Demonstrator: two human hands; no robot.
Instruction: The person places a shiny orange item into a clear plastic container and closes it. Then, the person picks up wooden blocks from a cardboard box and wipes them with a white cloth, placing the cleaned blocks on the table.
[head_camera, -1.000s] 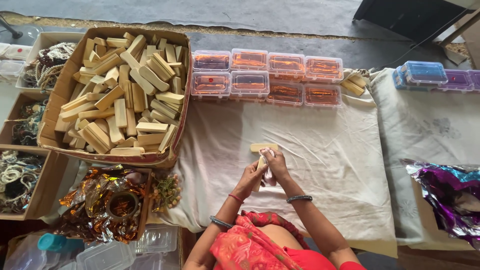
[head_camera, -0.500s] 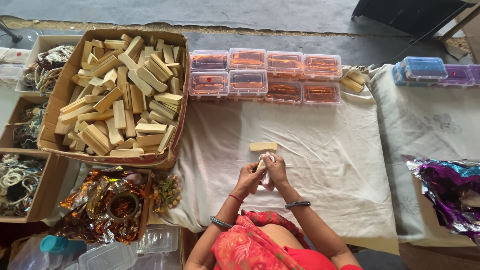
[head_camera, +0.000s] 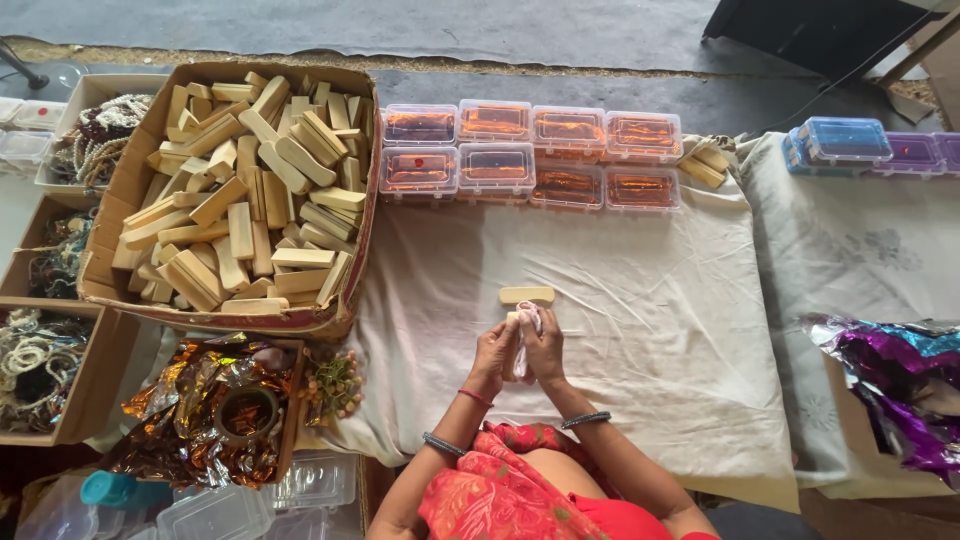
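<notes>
The left hand (head_camera: 493, 352) and the right hand (head_camera: 545, 350) are pressed close together over the white cloth (head_camera: 640, 340), fingers curled around a small wooden block (head_camera: 514, 345) that stands upright between them, with a bit of pale wrapping (head_camera: 529, 318) bunched at its top under the right fingertips; how firmly each hand grips cannot be told. Just beyond the hands, apart from them, a second wooden block (head_camera: 527, 295) lies flat on the cloth. Farther from the block on the cloth, along the cloth's far edge, stand two rows of clear plastic boxes (head_camera: 530, 155) with orange contents. To the left of the cloth, touching its edge, a big cardboard box (head_camera: 340, 300) is heaped with many more wooden blocks (head_camera: 240, 190). Nearer the person, left of the cloth, a smaller box holds crinkled gold foil (head_camera: 200, 400), and a cluster of small beads (head_camera: 333, 385) lies beside it. Further left are cardboard boxes of bangles (head_camera: 30, 365). Right of the cloth, a few loose blocks (head_camera: 705, 165) rest by the plastic boxes, blue and purple lidded boxes (head_camera: 860, 145) sit on a second cloth, and shiny purple foil (head_camera: 900, 375) lies at the right edge.
</notes>
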